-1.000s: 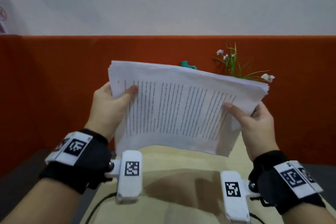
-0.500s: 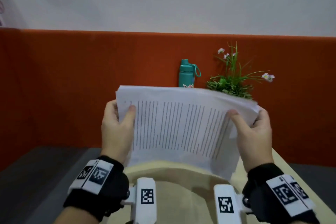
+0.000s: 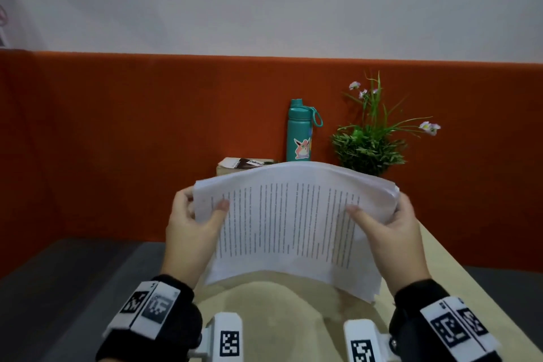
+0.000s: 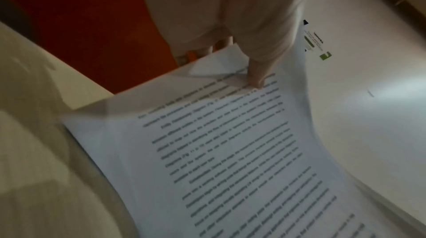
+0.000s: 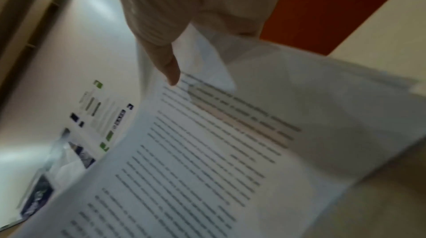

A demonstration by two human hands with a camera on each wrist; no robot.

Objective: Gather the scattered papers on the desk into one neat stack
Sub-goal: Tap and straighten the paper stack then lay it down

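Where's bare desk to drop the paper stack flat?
Bare desk lies directly beneath the paper stack, which the left hand and right hand hold by its sides, and along the right edge beyond the right hand. The back is crowded: book, bottle and plant line the orange wall.

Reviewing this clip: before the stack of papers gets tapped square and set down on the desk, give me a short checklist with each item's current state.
1. Left hand grips the stack of papers at its left edge: ok.
2. Right hand grips the right edge: ok.
3. Sheet edges flush: not ok; lower right corners are fanned out.
4. Stack flat: not ok; it bows upward in the middle.
5. Desk bare under the stack: cannot tell; the paper hides it.
6. Bottle and plant stand behind the stack, out of the way: ok.
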